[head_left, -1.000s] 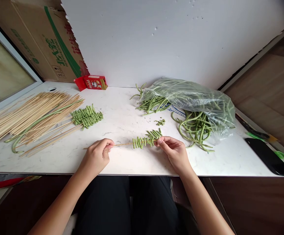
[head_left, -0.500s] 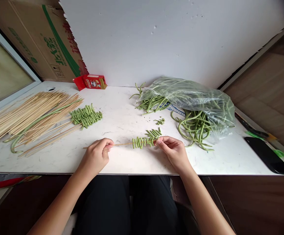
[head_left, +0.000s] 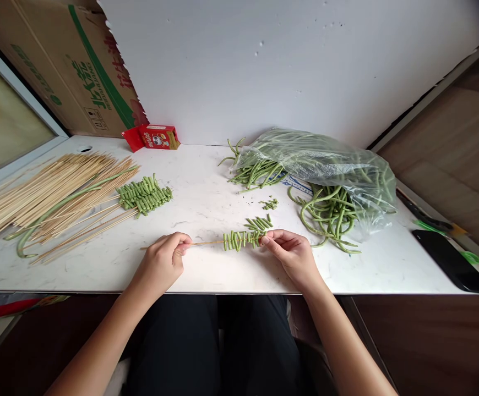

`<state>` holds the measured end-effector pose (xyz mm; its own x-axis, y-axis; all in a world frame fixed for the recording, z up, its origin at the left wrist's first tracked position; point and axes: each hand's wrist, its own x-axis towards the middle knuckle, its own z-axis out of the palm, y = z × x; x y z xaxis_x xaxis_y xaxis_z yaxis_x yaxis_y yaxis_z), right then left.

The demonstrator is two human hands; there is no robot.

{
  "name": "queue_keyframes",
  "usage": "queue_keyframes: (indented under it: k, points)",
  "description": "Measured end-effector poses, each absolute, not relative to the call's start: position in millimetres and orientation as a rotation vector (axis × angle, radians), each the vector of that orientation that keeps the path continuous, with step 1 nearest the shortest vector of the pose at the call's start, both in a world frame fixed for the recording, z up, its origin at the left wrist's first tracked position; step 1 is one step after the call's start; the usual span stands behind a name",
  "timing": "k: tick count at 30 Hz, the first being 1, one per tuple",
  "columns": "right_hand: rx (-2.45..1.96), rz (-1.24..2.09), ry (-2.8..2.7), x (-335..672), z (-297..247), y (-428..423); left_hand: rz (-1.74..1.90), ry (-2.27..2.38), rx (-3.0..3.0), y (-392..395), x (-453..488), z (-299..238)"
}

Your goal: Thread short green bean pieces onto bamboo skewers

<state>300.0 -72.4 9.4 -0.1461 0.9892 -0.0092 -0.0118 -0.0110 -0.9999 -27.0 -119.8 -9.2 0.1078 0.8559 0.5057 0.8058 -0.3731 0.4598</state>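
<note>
My left hand (head_left: 163,256) is closed around a thin wooden skewer (head_left: 206,243), which lies level above the counter with its blunt end poking out behind the fist. Cut green bean pieces (head_left: 237,240) are threaded crosswise in a row along the skewer's right part. At that far end, my right hand (head_left: 292,252) pinches a bean piece between thumb and forefinger, partly hiding the skewer's tip. Just behind the row lie loose bean pieces (head_left: 259,223). Farther back is a small heap of short bean ends (head_left: 270,204).
Bare skewers (head_left: 53,190) with a long bean across them cover the left side, beside filled bean skewers (head_left: 145,195). A clear plastic bag (head_left: 317,157) of long beans (head_left: 328,214) lies right. A red box (head_left: 161,137) stands behind; a black phone (head_left: 450,261) lies far right.
Both hands keep the same grip and place. Only a very slight shift of the right fingertips and of the camera view shows.
</note>
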Motion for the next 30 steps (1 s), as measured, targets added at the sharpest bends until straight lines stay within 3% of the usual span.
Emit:
queue_keyframes:
  k: [15, 23, 30]
  points:
    - [-1.15, 1.287, -1.363, 299.7, 15.5, -71.9, 1.203, 1.775, 2.141, -118.8, -26.4, -8.4]
    - [-1.428, 0.64, -1.657, 314.4, 15.1, -65.9, 1.259, 1.939, 2.056, -116.7, -24.3, -6.4]
    - [-1.305, 0.316, -1.996, 298.1, 6.2, -69.4, 1.263, 1.935, 2.102, -116.7, -23.3, -6.1]
